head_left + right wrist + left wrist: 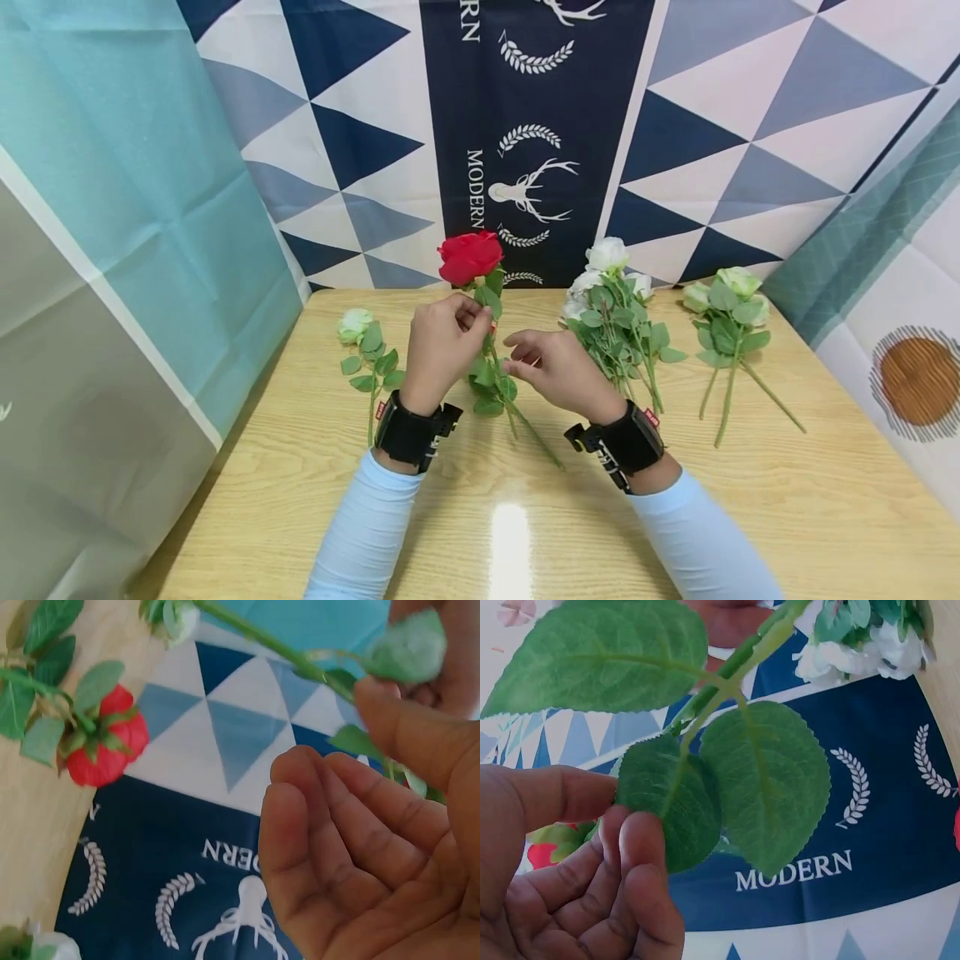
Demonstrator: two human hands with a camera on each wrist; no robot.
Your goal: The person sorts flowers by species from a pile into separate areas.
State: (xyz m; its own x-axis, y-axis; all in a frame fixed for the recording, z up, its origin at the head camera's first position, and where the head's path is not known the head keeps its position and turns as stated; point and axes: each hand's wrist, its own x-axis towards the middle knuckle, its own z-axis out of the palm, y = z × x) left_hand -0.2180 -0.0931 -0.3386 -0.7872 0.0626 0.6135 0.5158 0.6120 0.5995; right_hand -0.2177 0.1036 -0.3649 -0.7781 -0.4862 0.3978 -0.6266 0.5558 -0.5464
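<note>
My left hand (468, 317) holds a red rose (470, 255) upright over the wooden table (300, 483), pinching it just below the bloom. In the left wrist view the thumb and fingers (634, 844) pinch one green leaf (671, 806) on the stem (727, 675). My right hand (519, 352) hovers just right of the stem with relaxed, loosely curled fingers and holds nothing. In the right wrist view its thumb (405, 727) sits close under the stem (262, 641), beside a small leaf (352, 742). A small red bud (105, 746) hangs on a side shoot.
A single white rose (355, 325) lies on the table to the left. A bunch of white roses (611, 283) and a pale green-white bunch (731, 300) lie to the right. Patterned cloth backdrops (525, 125) close in the back and sides.
</note>
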